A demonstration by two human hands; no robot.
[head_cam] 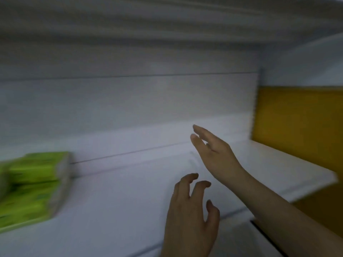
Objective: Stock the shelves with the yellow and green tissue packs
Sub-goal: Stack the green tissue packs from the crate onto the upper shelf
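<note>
Green tissue packs [35, 184] sit stacked at the far left of the white shelf [120, 201], blurred by motion. My left hand [191, 214] hovers over the shelf's front middle, fingers loosely curled, holding nothing. My right hand [213, 151] is raised above the shelf further back and to the right, fingers straight and empty. Both hands are well apart from the green packs. No yellow pack is in view.
A white back panel [148, 101] rises behind the shelf and another shelf's underside [148, 25] hangs overhead. A yellow wall panel [297, 117] stands at the right, past the shelf's end. The shelf's right edge [315, 184] juts out there.
</note>
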